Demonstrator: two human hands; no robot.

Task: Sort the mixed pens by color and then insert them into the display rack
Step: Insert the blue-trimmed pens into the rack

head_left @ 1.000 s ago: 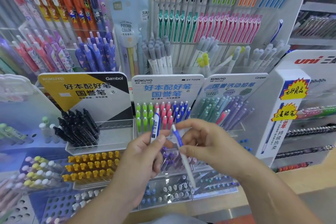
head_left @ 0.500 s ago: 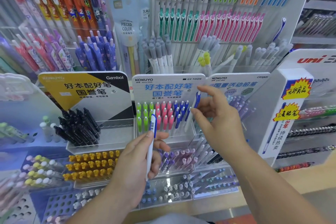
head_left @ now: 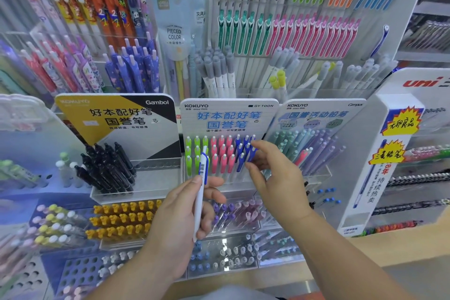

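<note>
While our right hand hangs spread by the blue pens, our left hand grips a blue-clipped pen to seat upright there

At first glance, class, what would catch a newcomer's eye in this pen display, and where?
Dead centre, the left hand grips a white pen with a blue clip, while the right hand touches the blue pens in the green-pink-blue rack behind. To the left, a yellow-and-black sign stands over black pens.
</note>
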